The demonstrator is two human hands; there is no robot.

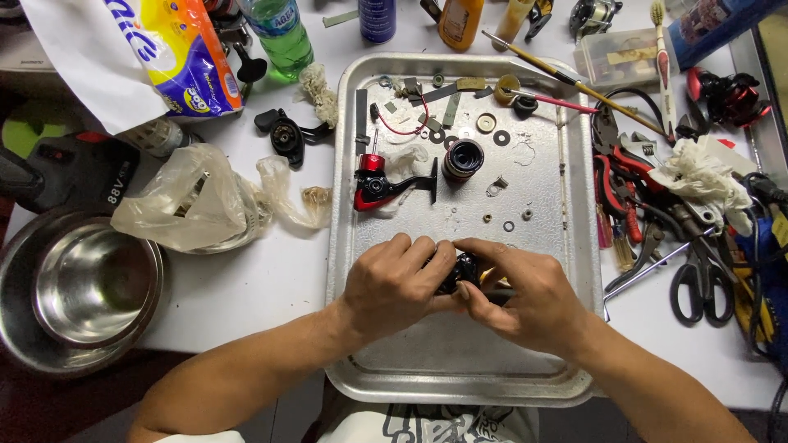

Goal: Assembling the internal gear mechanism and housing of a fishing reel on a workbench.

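Note:
Both hands meet over the near middle of a metal tray (574, 271). My left hand (394, 283) and my right hand (525, 295) together grip a small black reel part (461, 269), mostly hidden by the fingers. Farther back on the tray lie a red and black reel body (373, 184), a dark round spool (464, 158), a red wire loop (402, 127) and several washers and small screws.
Right of the tray lie pliers (611, 176), scissors (698, 283), a crumpled rag (702, 172), brushes and a red reel (735, 94). On the left sit a steel bowl (78, 283), a clear plastic bag (205, 201) and a black reel piece (283, 131). Bottles stand at the back.

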